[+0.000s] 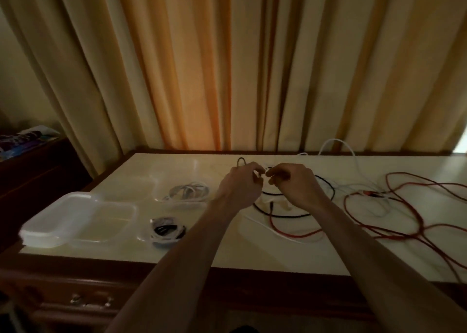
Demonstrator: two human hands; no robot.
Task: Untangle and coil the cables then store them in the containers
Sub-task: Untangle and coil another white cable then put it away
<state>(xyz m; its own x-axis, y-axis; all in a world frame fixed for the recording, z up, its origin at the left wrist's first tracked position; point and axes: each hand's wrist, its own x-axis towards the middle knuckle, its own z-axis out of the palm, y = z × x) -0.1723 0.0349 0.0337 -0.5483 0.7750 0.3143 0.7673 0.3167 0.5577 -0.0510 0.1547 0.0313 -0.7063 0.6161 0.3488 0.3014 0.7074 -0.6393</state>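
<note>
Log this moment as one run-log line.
hands: left and right pinching black cable | red cable: loose | stored coils: two containers

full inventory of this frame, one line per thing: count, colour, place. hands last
table: 1, cream top, dark wood frame, centre
clear containers: at least 3, left half of table; exact count unclear
white coiled cable: 1, in the far container
black-and-white coiled cable: 1, in the near small container
black cable: 1, loose, under the hands
red cable: 1, loose loops, right side
white cable: 1, loose, far right edge
curtain: beige-orange, behind table
left hand: 1, fingers curled, pinching cable
right hand: 1, fingers curled, pinching cable
</note>
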